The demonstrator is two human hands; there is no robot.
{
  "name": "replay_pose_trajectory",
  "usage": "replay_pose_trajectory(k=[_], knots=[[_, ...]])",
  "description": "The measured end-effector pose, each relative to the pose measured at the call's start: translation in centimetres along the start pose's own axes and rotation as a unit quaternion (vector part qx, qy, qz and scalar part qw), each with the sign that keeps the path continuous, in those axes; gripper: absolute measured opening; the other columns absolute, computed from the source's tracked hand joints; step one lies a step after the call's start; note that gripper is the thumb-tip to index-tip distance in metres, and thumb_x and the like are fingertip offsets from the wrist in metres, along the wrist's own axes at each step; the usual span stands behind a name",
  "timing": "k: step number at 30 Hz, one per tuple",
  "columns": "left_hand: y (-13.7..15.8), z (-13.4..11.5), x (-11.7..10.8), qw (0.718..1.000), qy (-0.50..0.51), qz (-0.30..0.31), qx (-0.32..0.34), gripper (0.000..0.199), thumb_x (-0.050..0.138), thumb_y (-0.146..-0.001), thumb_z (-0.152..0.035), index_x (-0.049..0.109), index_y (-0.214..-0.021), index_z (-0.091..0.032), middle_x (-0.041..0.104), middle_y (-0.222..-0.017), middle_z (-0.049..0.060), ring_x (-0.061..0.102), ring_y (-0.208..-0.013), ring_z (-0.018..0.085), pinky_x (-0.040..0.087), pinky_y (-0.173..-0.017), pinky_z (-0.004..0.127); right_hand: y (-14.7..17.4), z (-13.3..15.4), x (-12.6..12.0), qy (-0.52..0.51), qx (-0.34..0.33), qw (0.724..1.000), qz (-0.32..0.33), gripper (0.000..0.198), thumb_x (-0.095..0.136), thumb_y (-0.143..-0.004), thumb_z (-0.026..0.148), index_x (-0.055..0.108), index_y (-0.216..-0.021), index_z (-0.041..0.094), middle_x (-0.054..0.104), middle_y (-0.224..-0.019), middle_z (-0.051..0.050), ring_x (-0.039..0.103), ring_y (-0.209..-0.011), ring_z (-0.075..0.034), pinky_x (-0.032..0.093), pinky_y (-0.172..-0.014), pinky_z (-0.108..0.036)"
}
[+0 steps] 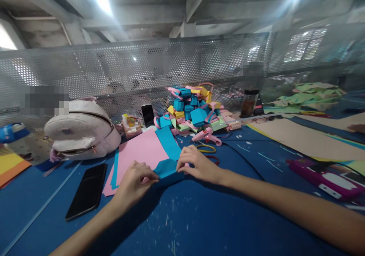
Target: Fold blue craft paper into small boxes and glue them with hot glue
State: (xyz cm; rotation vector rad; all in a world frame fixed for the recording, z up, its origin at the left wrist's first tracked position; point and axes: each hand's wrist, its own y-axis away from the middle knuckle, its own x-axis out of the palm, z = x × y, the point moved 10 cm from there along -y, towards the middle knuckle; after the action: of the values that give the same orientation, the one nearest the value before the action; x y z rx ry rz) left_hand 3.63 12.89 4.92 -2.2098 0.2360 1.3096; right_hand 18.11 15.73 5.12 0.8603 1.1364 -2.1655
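A folded piece of blue paper (168, 172) is held between both hands, low over the blue tabletop. My left hand (136, 178) pinches its left end between thumb and fingers. At the other end, my right hand (196, 164) grips the paper's edge the same way. Just behind lie pink paper sheets (134, 153) with a blue strip (169, 142) across their right side. Beyond the right hand rest a pink glue gun (207, 136) and scissors with yellow and red handles (205, 148). The paper's underside is hidden.
A heap of small blue and yellow paper boxes with pink handles (196, 111) stands behind. At left are a black phone (87, 191), white backpack (82, 130) and bottle (28, 145). A purple power strip (325, 178) and large paper sheets (308, 138) lie right.
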Motion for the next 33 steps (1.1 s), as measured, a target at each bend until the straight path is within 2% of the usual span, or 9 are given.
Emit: replay_pose_trajectory(k=[5, 10, 14, 17, 21, 24, 27, 30, 33], knots=[[0.0, -0.1, -0.2, 0.999, 0.03, 0.019, 0.011, 0.013, 0.062, -0.088, -0.018, 0.071, -0.079, -0.021, 0.072, -0.074, 0.0, 0.059, -0.069, 0.016, 0.037, -0.071, 0.03, 0.1, 0.4, -0.3, -0.049, 0.015, 0.998, -0.029, 0.014, 0.065, -0.091, 0.021, 0.071, -0.078, 0.02, 0.071, -0.079, -0.002, 0.059, -0.086, -0.021, 0.04, -0.082, -0.036], [-0.2, -1.0, 0.0, 0.994, 0.076, 0.058, 0.052, 0.021, 0.054, -0.092, -0.013, 0.071, -0.091, -0.023, 0.072, -0.087, 0.001, 0.064, -0.08, 0.016, 0.043, -0.076, 0.03, 0.1, 0.1, -1.9, -0.165, 0.033, 0.981, -0.091, 0.021, 0.049, -0.099, 0.021, 0.07, -0.104, 0.02, 0.07, -0.099, -0.006, 0.064, -0.094, -0.019, 0.049, -0.082, -0.033], [-0.3, -1.5, 0.3, 0.99, 0.105, 0.061, 0.071, 0.021, 0.052, -0.094, -0.014, 0.07, -0.089, -0.022, 0.071, -0.092, 0.004, 0.065, -0.087, 0.017, 0.047, -0.081, 0.031, 0.1, 1.4, -1.2, -0.128, -0.034, 0.99, -0.048, 0.038, 0.047, -0.093, 0.003, 0.068, -0.115, 0.025, 0.064, -0.12, -0.006, 0.059, -0.112, -0.019, 0.047, -0.095, -0.036], [-0.3, -1.5, 0.0, 0.989, 0.12, 0.037, 0.072, 0.022, 0.048, -0.095, -0.014, 0.069, -0.089, -0.021, 0.068, -0.097, 0.006, 0.065, -0.092, 0.019, 0.049, -0.082, 0.032, 0.4, 2.2, -0.1, -0.081, -0.085, 0.993, -0.012, 0.034, 0.052, -0.092, 0.005, 0.071, -0.112, 0.025, 0.063, -0.123, -0.007, 0.06, -0.112, -0.018, 0.049, -0.093, -0.034], [0.1, -1.6, -0.8, 0.99, 0.137, -0.001, 0.04, 0.023, 0.049, -0.098, -0.024, 0.06, -0.118, -0.026, 0.061, -0.123, 0.009, 0.058, -0.115, 0.023, 0.049, -0.093, 0.039, 1.2, 3.2, -0.1, -0.008, -0.156, 0.986, -0.051, 0.021, 0.056, -0.095, 0.013, 0.074, -0.1, 0.022, 0.069, -0.114, -0.008, 0.064, -0.102, -0.019, 0.049, -0.084, -0.032], [1.2, -1.5, 0.9, 0.98, 0.194, 0.049, -0.023, 0.072, 0.069, -0.086, -0.039, 0.031, -0.147, -0.035, 0.036, -0.154, 0.009, 0.036, -0.141, 0.031, 0.039, -0.11, 0.049, 1.8, 3.8, -0.3, 0.042, -0.2, 0.975, -0.083, 0.021, 0.053, -0.097, 0.016, 0.073, -0.102, 0.022, 0.073, -0.107, -0.007, 0.065, -0.097, -0.019, 0.049, -0.079, -0.032], [2.7, -1.9, 3.8, 0.967, 0.214, 0.125, -0.053, 0.127, 0.088, -0.063, -0.044, 0.001, -0.155, -0.036, 0.011, -0.164, 0.01, 0.013, -0.15, 0.036, 0.021, -0.119, 0.057, 2.3, 4.2, -0.3, 0.068, -0.231, 0.965, -0.108, 0.024, 0.05, -0.098, 0.014, 0.072, -0.105, 0.021, 0.074, -0.104, -0.006, 0.067, -0.094, -0.019, 0.049, -0.078, -0.032], [3.2, -2.1, 4.9, 0.969, 0.212, 0.119, -0.048, 0.131, 0.087, -0.064, -0.041, -0.008, -0.155, -0.034, 0.004, -0.165, 0.012, 0.006, -0.151, 0.038, 0.013, -0.12, 0.06, 2.6, 4.7, -0.5, 0.075, -0.251, 0.957, -0.123, 0.025, 0.047, -0.1, 0.014, 0.071, -0.107, 0.019, 0.076, -0.102, -0.006, 0.068, -0.093, -0.018, 0.051, -0.077, -0.031], [3.0, -2.0, 4.9, 0.971, 0.218, 0.09, -0.037, 0.127, 0.084, -0.069, -0.036, -0.01, -0.154, -0.034, 0.009, -0.163, 0.014, 0.015, -0.149, 0.038, 0.016, -0.118, 0.061, 3.0, 5.2, -1.0, 0.082, -0.275, 0.947, -0.142, 0.025, 0.046, -0.101, 0.017, 0.07, -0.108, 0.016, 0.077, -0.101, -0.007, 0.071, -0.093, -0.017, 0.053, -0.077, -0.029]])
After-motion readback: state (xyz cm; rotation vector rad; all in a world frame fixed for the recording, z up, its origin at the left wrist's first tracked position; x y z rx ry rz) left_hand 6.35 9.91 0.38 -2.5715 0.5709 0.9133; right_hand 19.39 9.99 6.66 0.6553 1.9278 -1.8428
